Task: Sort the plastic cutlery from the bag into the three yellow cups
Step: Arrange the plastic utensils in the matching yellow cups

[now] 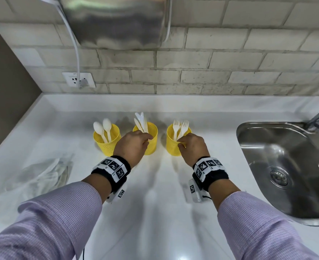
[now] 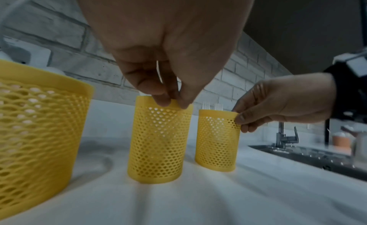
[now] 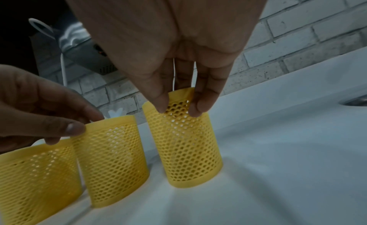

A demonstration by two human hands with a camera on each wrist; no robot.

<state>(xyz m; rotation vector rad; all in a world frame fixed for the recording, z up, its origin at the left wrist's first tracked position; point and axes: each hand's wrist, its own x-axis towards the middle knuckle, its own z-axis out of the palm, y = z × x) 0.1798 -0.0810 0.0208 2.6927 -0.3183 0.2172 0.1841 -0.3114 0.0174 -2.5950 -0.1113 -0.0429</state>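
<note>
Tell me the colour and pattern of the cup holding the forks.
Yellow, its wall perforated with small honeycomb-like holes; the fork cup shows best in the right wrist view.

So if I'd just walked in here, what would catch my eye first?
Three yellow cups in a row on the white counter: the left cup holds spoons, the middle cup knives, the right cup forks. The left hand pinches the middle cup's rim, the right hand the right cup's. A steel sink gleams at right.
</note>
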